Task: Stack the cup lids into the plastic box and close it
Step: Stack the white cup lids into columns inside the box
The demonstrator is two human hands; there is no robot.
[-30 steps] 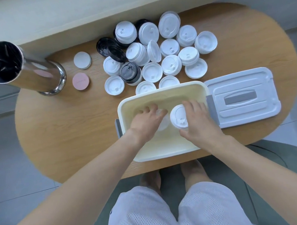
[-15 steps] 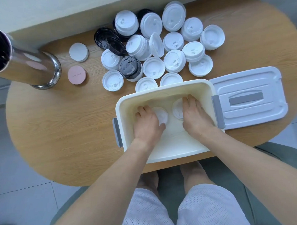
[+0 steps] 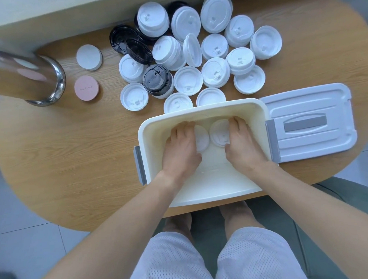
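Note:
A cream plastic box [image 3: 206, 196] stands open at the table's near edge, with grey latches on both ends. Both my hands reach inside it. My left hand [image 3: 180, 149] rests on a white cup lid [image 3: 202, 137] against the box floor. My right hand [image 3: 242, 146] holds a second white lid [image 3: 218, 133] beside the first, near the far wall. The box's grey-white cover [image 3: 309, 122] lies flat on the table to the right, handle up. Behind the box lies a heap of several white lids [image 3: 188, 80] and a few black lids [image 3: 157, 79].
A shiny steel cylinder [image 3: 26, 71] stands at the far left. A white coaster [image 3: 89, 57] and a pink coaster [image 3: 86, 88] lie beside it. The oval wooden table [image 3: 64, 143] ends just in front of the box; my knees show below.
Both hands have sunk deeper into the box and moved toward its far wall, carrying the two white lids down to the floor of the box.

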